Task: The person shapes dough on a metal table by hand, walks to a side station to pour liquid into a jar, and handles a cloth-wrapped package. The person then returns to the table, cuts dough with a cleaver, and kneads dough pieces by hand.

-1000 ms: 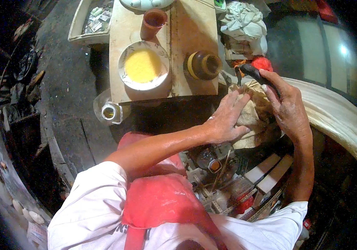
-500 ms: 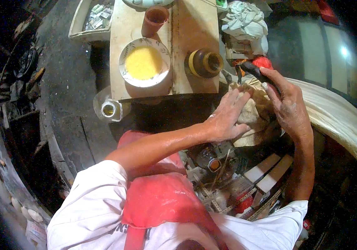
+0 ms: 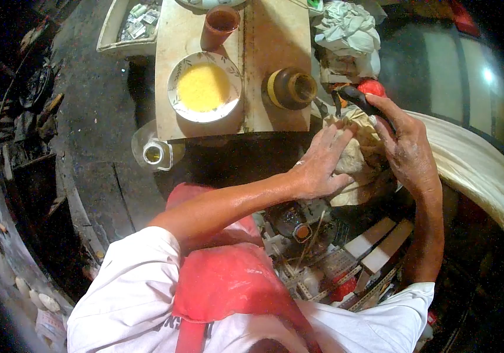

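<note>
My right hand (image 3: 412,147) is wrapped around a dark-handled tool (image 3: 360,100), thumb and forefinger along the grip. The tool's working end points left, and its kind I cannot make out. Beside it my left hand (image 3: 321,167) lies on a crumpled beige cloth sack (image 3: 360,156), its fingers stretched forward and pale with powder. Part of the sack is hidden under that hand. Just left of the tool's tip stands a brown jar (image 3: 292,88) on the table's right edge.
The wooden table (image 3: 269,35) holds a patterned bowl of yellow stuff (image 3: 205,87) and a reddish cup (image 3: 220,26). A bottle (image 3: 155,154) stands by the table's front left. Bottles and a crate (image 3: 334,265) sit low at right. White cloth (image 3: 469,159) stretches along the right.
</note>
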The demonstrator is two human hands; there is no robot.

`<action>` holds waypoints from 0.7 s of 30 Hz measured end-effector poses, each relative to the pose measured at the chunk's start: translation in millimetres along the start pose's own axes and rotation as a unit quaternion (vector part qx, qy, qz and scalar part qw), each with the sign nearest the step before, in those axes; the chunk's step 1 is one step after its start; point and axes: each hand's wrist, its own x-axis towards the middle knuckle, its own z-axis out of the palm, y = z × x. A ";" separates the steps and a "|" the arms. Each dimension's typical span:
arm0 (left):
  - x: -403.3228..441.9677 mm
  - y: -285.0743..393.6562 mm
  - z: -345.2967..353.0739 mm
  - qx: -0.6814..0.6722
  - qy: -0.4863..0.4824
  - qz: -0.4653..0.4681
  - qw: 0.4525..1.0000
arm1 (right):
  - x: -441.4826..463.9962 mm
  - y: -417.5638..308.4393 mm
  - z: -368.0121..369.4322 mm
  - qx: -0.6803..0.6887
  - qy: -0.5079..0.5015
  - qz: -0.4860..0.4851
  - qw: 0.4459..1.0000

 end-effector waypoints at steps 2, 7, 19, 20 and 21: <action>-0.2 -1.5 0.8 0.005 -0.001 -0.002 1.000 | 1.0 -1.3 0.2 0.003 -0.005 0.009 1.000; 0.6 -5.2 1.2 0.005 -0.008 -0.002 1.000 | 2.1 1.7 2.4 0.002 -0.002 0.002 1.000; 1.7 -6.2 3.2 -0.007 0.006 0.006 1.000 | 2.5 -1.0 2.6 0.017 -0.012 0.021 1.000; 1.2 -7.0 4.2 -0.005 0.006 0.007 1.000 | 2.1 0.5 3.4 0.017 -0.008 0.013 1.000; 0.6 -7.6 5.2 -0.005 0.006 0.007 1.000 | 1.7 1.3 3.8 0.018 -0.003 0.005 1.000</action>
